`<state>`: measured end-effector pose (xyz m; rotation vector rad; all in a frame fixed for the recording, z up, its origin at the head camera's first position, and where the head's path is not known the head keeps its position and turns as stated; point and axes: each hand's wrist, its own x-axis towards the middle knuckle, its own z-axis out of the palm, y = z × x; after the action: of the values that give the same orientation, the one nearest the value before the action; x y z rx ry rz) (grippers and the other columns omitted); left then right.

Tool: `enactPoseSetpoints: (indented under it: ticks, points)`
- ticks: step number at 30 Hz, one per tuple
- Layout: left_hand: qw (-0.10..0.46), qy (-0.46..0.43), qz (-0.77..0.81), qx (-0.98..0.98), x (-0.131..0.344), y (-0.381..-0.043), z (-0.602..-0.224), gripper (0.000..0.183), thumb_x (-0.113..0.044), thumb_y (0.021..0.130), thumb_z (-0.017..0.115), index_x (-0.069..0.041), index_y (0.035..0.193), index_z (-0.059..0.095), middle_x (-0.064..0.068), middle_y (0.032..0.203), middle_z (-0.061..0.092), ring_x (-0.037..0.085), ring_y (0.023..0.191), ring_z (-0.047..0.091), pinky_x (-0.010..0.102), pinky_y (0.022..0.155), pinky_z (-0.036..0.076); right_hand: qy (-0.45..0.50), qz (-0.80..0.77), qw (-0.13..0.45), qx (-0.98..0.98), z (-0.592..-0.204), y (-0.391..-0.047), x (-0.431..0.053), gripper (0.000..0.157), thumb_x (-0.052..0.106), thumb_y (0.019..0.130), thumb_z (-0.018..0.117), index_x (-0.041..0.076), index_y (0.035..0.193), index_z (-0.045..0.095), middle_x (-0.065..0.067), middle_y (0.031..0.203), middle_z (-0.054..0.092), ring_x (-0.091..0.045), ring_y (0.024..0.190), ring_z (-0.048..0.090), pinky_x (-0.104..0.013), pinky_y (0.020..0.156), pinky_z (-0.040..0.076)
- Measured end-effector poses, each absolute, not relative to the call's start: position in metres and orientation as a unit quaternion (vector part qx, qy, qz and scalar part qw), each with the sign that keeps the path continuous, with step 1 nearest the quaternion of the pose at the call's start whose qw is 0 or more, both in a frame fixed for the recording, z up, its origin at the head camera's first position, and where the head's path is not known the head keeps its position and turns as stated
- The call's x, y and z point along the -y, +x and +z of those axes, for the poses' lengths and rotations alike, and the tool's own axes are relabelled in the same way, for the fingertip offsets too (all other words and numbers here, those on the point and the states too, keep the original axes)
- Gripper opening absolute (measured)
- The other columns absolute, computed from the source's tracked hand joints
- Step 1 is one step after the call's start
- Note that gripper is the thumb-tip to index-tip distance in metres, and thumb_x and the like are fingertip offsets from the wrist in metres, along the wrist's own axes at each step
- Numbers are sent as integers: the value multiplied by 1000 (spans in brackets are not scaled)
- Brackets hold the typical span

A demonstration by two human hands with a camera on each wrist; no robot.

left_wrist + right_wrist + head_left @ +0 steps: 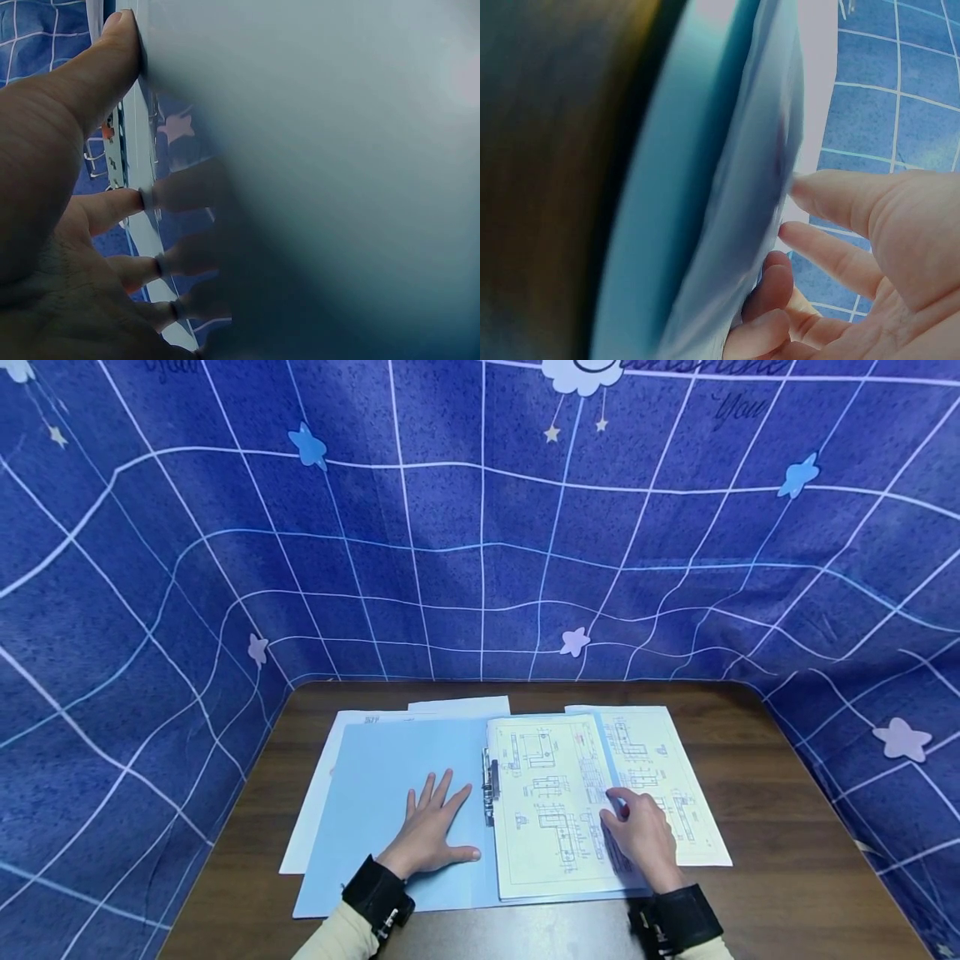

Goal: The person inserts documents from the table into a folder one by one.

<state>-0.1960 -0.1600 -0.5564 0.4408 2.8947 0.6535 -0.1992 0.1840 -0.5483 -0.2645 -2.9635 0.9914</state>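
A light blue folder point(397, 760) lies spread on the wooden table. Technical drawing sheets point(536, 881) are stacked on its right side, beside the metal clip point(491, 789) along the spine. My left hand point(426, 837) rests on the left cover, its fingers spread. In the left wrist view the thumb point(105, 64) and fingertips touch the cover's glossy surface. At the right edge of the stack is my right hand point(643, 839), thumb and index finger slightly apart. The right wrist view shows its fingertips point(769, 289) right at the sheets' edge, the other fingers loosely bent.
Another drawing sheet point(693, 814) sticks out beyond the folder's right side. White papers point(311, 831) show from under the left cover, and one more sheet point(461, 705) pokes out behind. A blue patterned cloth point(450, 568) surrounds the table point(795, 860) at the back and sides.
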Motion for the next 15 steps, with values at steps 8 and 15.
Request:
enactPoseSetpoints:
  ticks: [8, 15]
  points:
    - [74, 142, 214, -964, 160, -196, -557, 102, -58, 74, 86, -14, 156, 46, 21, 169, 18, 48, 155, 7, 72, 119, 4, -69, 318, 7, 945, -544, -199, -186, 40, 19, 91, 78, 4, 128, 70, -6, 82, 59, -19, 65, 54, -30, 53, 36]
    - [72, 142, 215, -964, 160, -196, -556, 101, -57, 74, 87, -13, 155, 46, 22, 168, 19, 49, 154, 8, 73, 119, 4, -61, 319, 29, 945, -536, -201, -192, 40, 20, 94, 74, 7, 131, 68, -8, 88, 64, -18, 64, 52, -30, 53, 36]
